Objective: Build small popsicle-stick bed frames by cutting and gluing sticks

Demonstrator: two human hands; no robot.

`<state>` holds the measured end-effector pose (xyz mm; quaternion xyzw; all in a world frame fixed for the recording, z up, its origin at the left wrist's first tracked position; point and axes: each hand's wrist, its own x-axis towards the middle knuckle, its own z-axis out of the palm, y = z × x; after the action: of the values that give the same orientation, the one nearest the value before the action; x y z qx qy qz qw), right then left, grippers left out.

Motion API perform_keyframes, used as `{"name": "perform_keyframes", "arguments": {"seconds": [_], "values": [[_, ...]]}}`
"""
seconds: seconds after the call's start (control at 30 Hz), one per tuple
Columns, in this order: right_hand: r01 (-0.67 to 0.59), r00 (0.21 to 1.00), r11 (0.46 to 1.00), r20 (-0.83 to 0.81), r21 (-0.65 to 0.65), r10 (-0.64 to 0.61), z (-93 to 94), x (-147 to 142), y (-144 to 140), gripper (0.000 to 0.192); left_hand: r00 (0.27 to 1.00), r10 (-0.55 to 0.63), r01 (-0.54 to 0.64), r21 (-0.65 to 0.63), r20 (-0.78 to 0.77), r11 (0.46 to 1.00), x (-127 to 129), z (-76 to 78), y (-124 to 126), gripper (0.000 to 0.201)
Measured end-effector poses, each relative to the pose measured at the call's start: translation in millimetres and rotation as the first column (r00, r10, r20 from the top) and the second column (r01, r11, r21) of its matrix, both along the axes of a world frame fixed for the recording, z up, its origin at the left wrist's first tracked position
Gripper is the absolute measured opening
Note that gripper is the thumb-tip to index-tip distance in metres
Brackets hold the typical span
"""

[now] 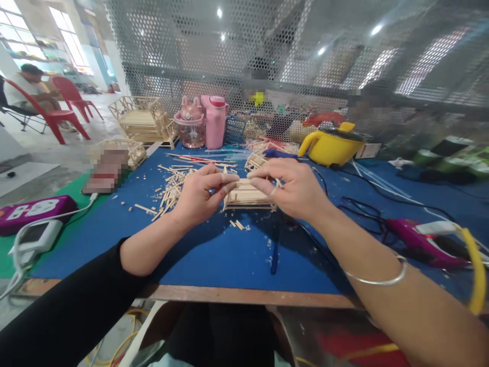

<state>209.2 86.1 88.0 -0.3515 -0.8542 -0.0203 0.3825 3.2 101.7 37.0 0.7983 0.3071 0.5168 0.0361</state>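
Observation:
A small model of pale wooden sticks (249, 199) rests on the blue tabletop (214, 265) in front of me. My left hand (202, 192) is closed in a pinch over the model's left end, with pale coverings on the fingertips. From the other side my right hand (298, 186) pinches too, its fingertips almost meeting the left ones. Between them runs what looks like a thin wooden stick along the model's top edge; the fingers hide most of it. Cut sticks (171, 191) lie heaped beside my left hand, and a few short pieces (237, 224) lie before the model.
Larger stick models (141, 122), a pink bottle (216, 122) and a yellow pot (336, 147) stand along the back by a perforated metal screen (183, 46). A phone (107, 171) and purple device (42, 211) are left. Cables (362, 214) cross the right. A seated person (32, 92) is far left.

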Motion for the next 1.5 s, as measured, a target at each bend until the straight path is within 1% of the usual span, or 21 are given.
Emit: {"name": "perform_keyframes", "arguments": {"seconds": [0.07,0.13,0.2,0.33,0.5,0.57,0.63,0.67,0.73,0.8,0.87,0.93,1.07,1.27,1.4,1.5], "values": [[-0.005,1.0,1.0,-0.002,0.026,0.005,-12.0,-9,-9,0.013,1.0,-0.01,0.01,0.018,-0.01,1.0,0,0.6,0,0.017],[0.024,1.0,0.999,-0.016,0.045,-0.023,-21.8,-11,-10,0.013,1.0,-0.02,0.021,0.028,-0.024,0.999,-1,0.8,0,0.018],[0.05,0.998,0.997,-0.028,0.061,-0.049,-27.8,-10,-7,0.011,0.999,-0.03,0.032,0.034,-0.042,0.999,-1,0.5,0,0.019],[0.112,0.993,0.99,-0.044,0.089,-0.109,-32.2,-10,-7,0.008,0.997,-0.045,0.049,0.064,-0.063,0.997,0,-0.8,0,0.02],[0.098,0.995,0.989,-0.008,0.115,-0.097,-33.9,-13,-8,0.009,0.997,-0.04,0.043,0.037,-0.073,0.998,0,0.3,-2,0.022],[0.115,0.993,0.983,0.021,0.141,-0.119,-34.7,-13,-8,0.01,0.994,-0.07,0.07,0.002,-0.088,0.998,-1,1.9,-4,0.025],[0.146,0.983,0.974,0.081,0.174,-0.162,-36.0,-11,-7,0.013,0.994,-0.091,0.087,-0.066,-0.064,0.994,-3,3.2,-4,0.03],[0.158,0.975,0.968,0.122,0.196,-0.184,-36.8,-10,-7,0.015,0.997,-0.079,0.076,-0.11,-0.027,0.991,-3,3.5,-3,0.033],[0.163,0.954,0.954,0.206,0.251,-0.217,-38.5,-8,-5,0.017,0.998,-0.019,0.032,-0.204,0.066,0.978,-4,2.9,-1,0.038],[0.156,0.933,0.94,0.268,0.304,-0.241,-40.1,-7,-4,0.019,0.993,0.014,0.02,-0.29,0.115,0.957,-3,1.0,3,0.04],[0.156,0.916,0.926,0.3,0.343,-0.265,-40.9,-6,-4,0.021,0.993,0.001,0.042,-0.357,0.117,0.933,-2,-1.3,5,0.044],[0.161,0.901,0.917,0.324,0.366,-0.287,-40.7,-7,-5,0.025,0.992,-0.022,0.068,-0.386,0.122,0.92,-1,-2.7,6,0.048],[0.158,0.892,0.919,0.347,0.361,-0.29,-38.9,-11,-8,0.029,0.987,-0.113,0.145,-0.348,0.11,0.926,-2,-2.2,4,0.063],[0.16,0.918,0.938,0.302,0.308,-0.256,-40.1,-16,-9,0.033,0.974,-0.226,0.208,-0.293,-0.029,0.933,-6,-2.1,2,0.079],[0.163,0.915,0.935,0.306,0.316,-0.263,-42.4,-16,-8,0.033,0.966,-0.232,0.195,-0.268,-0.113,0.943,-5,-5.2,3,0.084],[0.164,0.919,0.938,0.299,0.305,-0.258,-43.0,-16,-8,0.032,0.964,-0.231,0.189,-0.27,-0.131,0.944,-4,-7.1,4,0.083]]}}
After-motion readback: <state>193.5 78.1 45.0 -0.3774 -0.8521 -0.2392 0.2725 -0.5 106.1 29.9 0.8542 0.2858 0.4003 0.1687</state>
